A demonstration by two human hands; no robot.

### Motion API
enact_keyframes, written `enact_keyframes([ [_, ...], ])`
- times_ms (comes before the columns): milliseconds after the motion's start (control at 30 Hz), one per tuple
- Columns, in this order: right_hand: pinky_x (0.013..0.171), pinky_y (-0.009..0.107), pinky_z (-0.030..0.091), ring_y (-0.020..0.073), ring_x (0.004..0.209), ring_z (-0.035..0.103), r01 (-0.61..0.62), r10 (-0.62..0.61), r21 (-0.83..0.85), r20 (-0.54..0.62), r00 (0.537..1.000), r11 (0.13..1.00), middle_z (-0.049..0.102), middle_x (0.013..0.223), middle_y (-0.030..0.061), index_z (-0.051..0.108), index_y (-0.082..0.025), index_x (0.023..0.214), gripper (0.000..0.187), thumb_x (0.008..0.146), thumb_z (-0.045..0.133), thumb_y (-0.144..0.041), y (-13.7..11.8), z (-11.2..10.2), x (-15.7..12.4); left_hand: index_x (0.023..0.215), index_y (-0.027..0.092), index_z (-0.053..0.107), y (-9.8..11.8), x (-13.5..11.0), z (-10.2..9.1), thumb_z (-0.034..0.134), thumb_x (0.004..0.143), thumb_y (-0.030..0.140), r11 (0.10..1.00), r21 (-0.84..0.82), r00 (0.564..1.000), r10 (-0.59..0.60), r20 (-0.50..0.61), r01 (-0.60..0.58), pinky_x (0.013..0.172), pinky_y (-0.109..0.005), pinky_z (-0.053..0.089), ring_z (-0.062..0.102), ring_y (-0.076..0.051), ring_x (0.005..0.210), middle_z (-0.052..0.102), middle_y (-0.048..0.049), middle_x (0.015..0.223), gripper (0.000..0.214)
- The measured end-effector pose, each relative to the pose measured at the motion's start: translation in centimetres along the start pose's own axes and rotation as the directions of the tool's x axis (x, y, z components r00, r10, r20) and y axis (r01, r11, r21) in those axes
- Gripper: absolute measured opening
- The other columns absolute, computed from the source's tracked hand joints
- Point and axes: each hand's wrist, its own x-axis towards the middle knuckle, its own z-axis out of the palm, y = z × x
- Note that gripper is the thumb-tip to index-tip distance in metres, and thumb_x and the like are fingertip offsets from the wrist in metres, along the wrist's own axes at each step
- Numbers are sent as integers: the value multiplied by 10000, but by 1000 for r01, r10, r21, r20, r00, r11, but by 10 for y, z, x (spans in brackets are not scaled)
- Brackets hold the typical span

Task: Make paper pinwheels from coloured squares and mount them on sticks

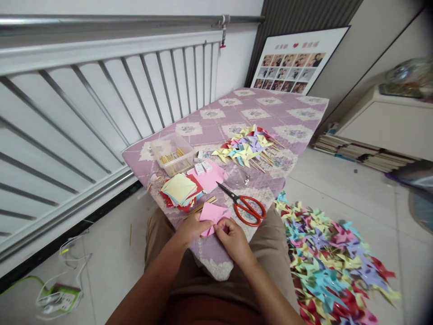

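Between my two hands, near the table's front corner, is a pink paper square [212,212] with cut slits, partly folded in at the middle. My left hand [194,229] grips its left edge, thumb on top. My right hand [233,237] pinches the paper near its centre, fingers closed. Just right of the paper lie scissors [248,208] with orange-red handles. Behind my left hand is a stack of coloured paper squares [181,189], pale yellow on top. A few thin wooden sticks [206,204] lie beside the stack.
A clear plastic box [169,158] holds short sticks. Small white boxes [203,168] rest on pink paper. Finished paper pinwheels [248,146] lie farther back; many more pinwheels [331,266] cover the floor at right. A radiator [101,108] stands along the left.
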Motion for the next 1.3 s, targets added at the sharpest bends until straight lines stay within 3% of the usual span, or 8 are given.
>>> enact_keyframes([
  [467,612,277,380,162,639,461,-5,11,100,-62,998,995,508,661,-16,556,-213,654,218,809,640,-341,0,0,-3,850,160,645,2,0,5,581,689,208,999,53,998,7,-63,-4,425,-207,371,466,-103,466,574,20,606,180],
  [600,647,279,424,161,682,496,-28,70,219,-186,980,975,523,747,-18,543,-231,805,187,844,613,-400,9,-5,-5,903,142,639,9,-4,1,583,694,203,999,50,999,1,-36,1,438,-204,365,457,-99,476,572,21,619,225],
  [733,707,301,461,182,803,558,-59,139,310,-243,960,949,583,913,17,525,-238,1052,323,840,614,-465,7,-22,2,967,131,658,22,-11,-9,583,689,147,983,142,991,112,70,-121,601,-207,431,548,-126,676,678,-22,824,289],
  [867,719,310,470,192,776,593,-233,228,373,57,972,898,646,850,4,580,-216,1147,536,716,748,-487,-20,-41,13,992,142,682,41,-19,-20,626,703,210,921,342,974,127,185,-185,653,-224,434,583,-161,754,708,-27,894,303],
  [967,668,292,470,180,726,615,-374,251,352,348,903,858,697,859,18,670,-191,1037,451,713,750,-494,-39,-46,16,785,149,701,54,-21,-24,652,696,280,872,454,966,75,247,-184,544,-231,391,564,-160,618,688,-17,724,166],
  [1033,631,281,466,171,674,622,-426,254,328,454,854,844,720,829,25,705,-173,953,404,713,748,-495,-42,-45,15,683,159,691,62,-22,-26,658,674,256,857,473,960,83,267,-206,480,-238,345,529,-152,530,654,-10,618,102],
  [1167,623,264,467,165,647,642,-439,255,284,507,823,852,750,825,14,734,-182,953,383,697,765,-465,-36,-38,11,618,156,692,74,-22,-27,673,618,168,837,492,949,93,302,-239,444,-244,290,489,-142,456,616,2,525,22],
  [1300,616,268,479,170,641,651,-435,271,268,482,833,860,759,815,10,746,-187,917,342,684,771,-436,-34,-33,9,618,120,712,78,-19,-27,701,579,106,836,474,932,112,346,-276,482,-239,298,467,-121,446,620,3,509,42],
])
